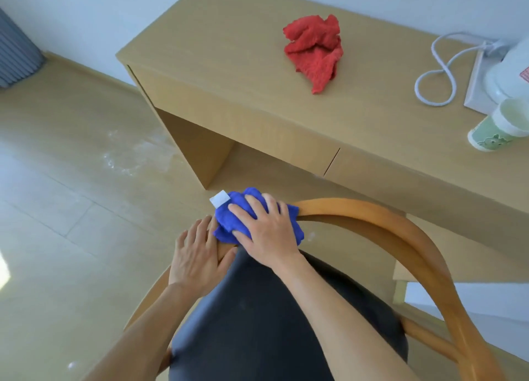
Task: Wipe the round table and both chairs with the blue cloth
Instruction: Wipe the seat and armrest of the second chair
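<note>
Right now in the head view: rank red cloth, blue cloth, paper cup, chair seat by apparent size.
1. chair seat, though it is nearest the camera
2. red cloth
3. blue cloth, partly hidden under the right hand, so its rank against the red one is unsure
4. paper cup

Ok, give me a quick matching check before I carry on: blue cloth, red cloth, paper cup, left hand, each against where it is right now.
Things:
1. blue cloth
2. red cloth
3. paper cup
4. left hand

Places:
A. lying crumpled on the desk top
B. resting on the chair's wooden rail beside the cloth
C. pressed on the curved chair back under the right hand
D. at the desk's right end, by the white cable

Pairs: 1-C, 2-A, 3-D, 4-B
</note>
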### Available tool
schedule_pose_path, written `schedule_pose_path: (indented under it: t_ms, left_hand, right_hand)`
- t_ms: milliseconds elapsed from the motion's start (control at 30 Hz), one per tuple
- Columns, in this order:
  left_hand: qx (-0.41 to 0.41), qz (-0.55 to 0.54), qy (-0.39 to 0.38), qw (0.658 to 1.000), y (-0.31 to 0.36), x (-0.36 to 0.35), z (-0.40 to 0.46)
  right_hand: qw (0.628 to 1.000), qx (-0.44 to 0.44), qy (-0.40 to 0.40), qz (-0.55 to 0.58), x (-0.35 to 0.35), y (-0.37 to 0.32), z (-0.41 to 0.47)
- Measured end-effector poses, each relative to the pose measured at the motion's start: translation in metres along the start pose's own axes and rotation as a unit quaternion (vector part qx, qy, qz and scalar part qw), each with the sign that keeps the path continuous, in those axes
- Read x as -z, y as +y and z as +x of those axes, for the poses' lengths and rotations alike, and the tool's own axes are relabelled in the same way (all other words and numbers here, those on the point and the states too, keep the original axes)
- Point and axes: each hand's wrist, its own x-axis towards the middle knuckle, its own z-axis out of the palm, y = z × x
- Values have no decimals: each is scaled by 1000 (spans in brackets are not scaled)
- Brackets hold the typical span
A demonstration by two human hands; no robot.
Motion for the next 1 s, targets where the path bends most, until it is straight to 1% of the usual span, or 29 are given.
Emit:
schedule_pose_path:
  t_ms: [100, 200, 267, 333, 400, 467, 533, 600, 667, 733, 800, 833, 900, 1000]
  left_hand:
    - [7, 16, -17, 1000, -3, -4, -1]
    - [18, 30, -39, 999, -3, -4, 0]
    - [20, 27, -47, 998, -1, -3, -2]
    - [15, 23, -53, 998, -2, -3, -9]
    - [28, 10, -52, 998, -14, -5, -26]
    - [47, 2, -56, 997, -29, -6, -54]
    - [78, -7, -57, 995, -44, -7, -84]
    - [136, -33, -44, 989, -58, -6, -114]
    - [213, -73, -29, 974, -71, -8, -144]
    - [298, -113, -25, 948, -79, -11, -168]
    - [357, -145, -7, 923, -77, -12, -176]
    - [370, -151, 3, 917, -75, -12, -175]
    - [372, -149, 14, 916, -72, -12, -172]
    - [371, -154, 11, 916, -72, -12, -173]
  right_hand:
    - [998, 19, 8, -56, 8, 30, -10]
    - [989, -1, 27, -144, 26, 88, -29]
    - [984, -33, 35, -172, 37, 116, -42]
    - [980, -88, 44, -173, 37, 120, -49]
    - [979, -120, 60, -156, 28, 102, -44]
    - [987, -106, 58, -107, 16, 67, -30]
    - [995, -90, 40, -33, 0, 16, -15]
    - [994, -97, 30, 28, -13, -33, -3]
    - [995, -87, 29, 44, -21, -62, 0]
    - [997, -57, 29, 33, -24, -68, -4]
    - [998, -33, 36, 30, -24, -68, -7]
    - [998, -20, 38, 35, -23, -73, -9]
    - [998, 15, 40, 54, -22, -97, -18]
    - [990, 106, 31, 87, -25, -143, -44]
